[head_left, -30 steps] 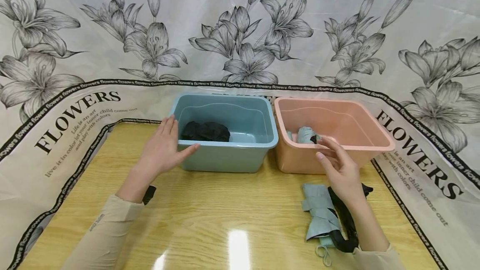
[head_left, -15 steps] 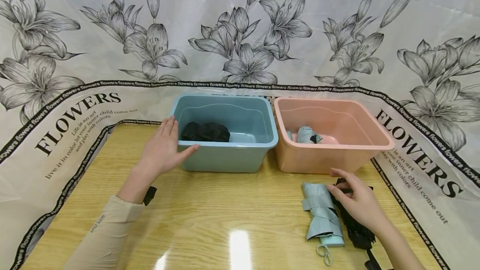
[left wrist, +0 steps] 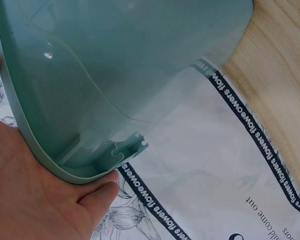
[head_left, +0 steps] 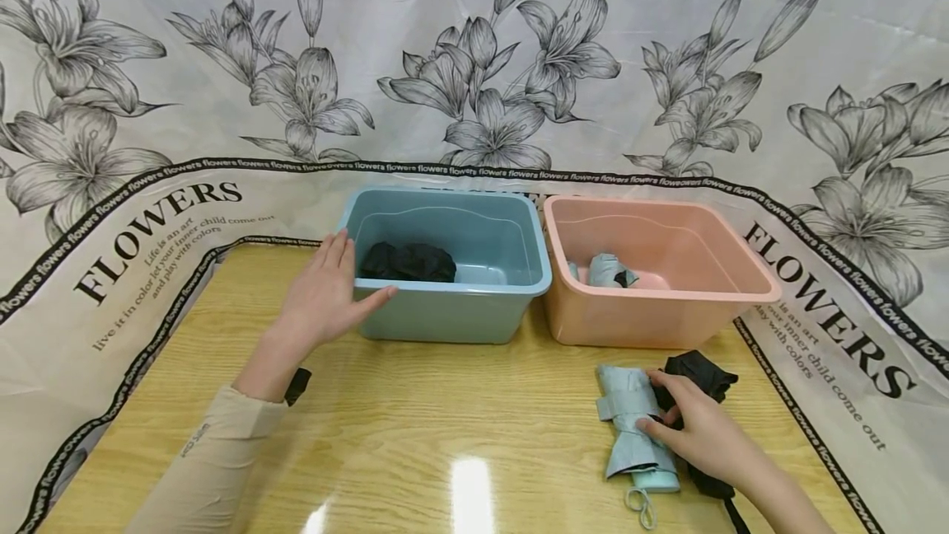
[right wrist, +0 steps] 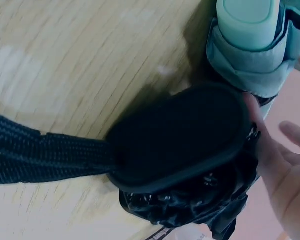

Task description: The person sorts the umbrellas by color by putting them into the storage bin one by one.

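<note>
My left hand (head_left: 319, 291) rests on the left front corner of the blue bin (head_left: 445, 316), fingers straight along its rim and thumb across the front. Folded black umbrellas (head_left: 408, 260) lie inside that bin. On the table at the right, a folded light blue umbrella (head_left: 630, 427) with a wrist cord lies beside a folded black umbrella (head_left: 700, 373). Over these two is my right hand (head_left: 704, 427), its fingers spread and bent at the light blue one's right edge. In the right wrist view, the black umbrella's handle (right wrist: 185, 140) and strap sit close to that hand.
A pink bin (head_left: 630, 321) stands right of the blue one, with a folded light blue umbrella (head_left: 610, 270) inside. Flower-printed cloth (head_left: 474, 56) rises behind and along both sides. Bare wooden table (head_left: 415, 427) lies in front of the bins.
My right hand has come down and back from the pink bin's front rim to the umbrellas on the table. The left hand has stayed on the blue bin.
</note>
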`<state>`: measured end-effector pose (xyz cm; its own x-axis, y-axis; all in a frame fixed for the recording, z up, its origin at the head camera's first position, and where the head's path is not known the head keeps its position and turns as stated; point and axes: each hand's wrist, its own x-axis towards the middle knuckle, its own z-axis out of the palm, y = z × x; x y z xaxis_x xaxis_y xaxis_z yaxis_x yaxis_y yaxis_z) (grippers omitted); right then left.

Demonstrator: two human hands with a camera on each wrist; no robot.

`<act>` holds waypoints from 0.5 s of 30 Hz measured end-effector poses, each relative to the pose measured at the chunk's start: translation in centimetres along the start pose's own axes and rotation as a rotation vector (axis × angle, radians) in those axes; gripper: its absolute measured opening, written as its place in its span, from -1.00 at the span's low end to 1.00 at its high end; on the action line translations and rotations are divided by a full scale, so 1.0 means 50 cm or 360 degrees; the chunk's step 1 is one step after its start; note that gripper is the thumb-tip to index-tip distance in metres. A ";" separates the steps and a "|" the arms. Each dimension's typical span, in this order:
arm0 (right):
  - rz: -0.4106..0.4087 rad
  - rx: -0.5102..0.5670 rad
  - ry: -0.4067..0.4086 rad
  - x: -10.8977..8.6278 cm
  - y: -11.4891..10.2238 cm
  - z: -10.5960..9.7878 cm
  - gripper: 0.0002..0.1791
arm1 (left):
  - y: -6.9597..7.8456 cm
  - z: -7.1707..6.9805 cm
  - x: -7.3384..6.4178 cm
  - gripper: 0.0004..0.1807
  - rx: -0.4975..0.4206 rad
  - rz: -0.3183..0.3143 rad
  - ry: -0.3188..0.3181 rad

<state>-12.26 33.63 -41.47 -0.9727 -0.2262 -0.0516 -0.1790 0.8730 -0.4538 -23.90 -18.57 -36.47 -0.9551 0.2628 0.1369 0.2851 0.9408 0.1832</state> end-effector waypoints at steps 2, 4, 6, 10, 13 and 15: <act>0.0022 -0.0032 -0.0061 0.000 -0.001 0.004 -0.01 | 0.000 0.000 -0.001 0.24 -0.0003 -0.0001 -0.0004; 0.0038 -0.0070 -0.0103 0.002 -0.002 0.008 0.06 | 0.000 0.000 -0.001 0.24 -0.0004 0.0001 0.0001; 0.0036 -0.0123 -0.0129 0.007 -0.002 0.012 0.10 | 0.000 0.001 -0.001 0.24 -0.0008 0.0003 0.0005; 0.0054 -0.0182 -0.0181 0.019 -0.006 0.016 0.16 | -0.001 0.002 0.000 0.25 -0.0005 0.0004 0.0011; 0.0083 -0.0193 -0.0227 0.029 -0.009 0.019 0.20 | -0.002 0.001 0.001 0.26 -0.0005 0.0002 0.0009; 0.0094 -0.0196 -0.0250 0.037 -0.010 0.019 0.22 | -0.002 0.002 0.000 0.26 -0.0013 0.0000 0.0006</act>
<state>-13.81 32.36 -42.20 -0.9488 -0.2293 -0.2173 -0.1484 0.9307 -0.3343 -23.94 -18.65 -36.57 -0.9547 0.2621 0.1406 0.2860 0.9389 0.1913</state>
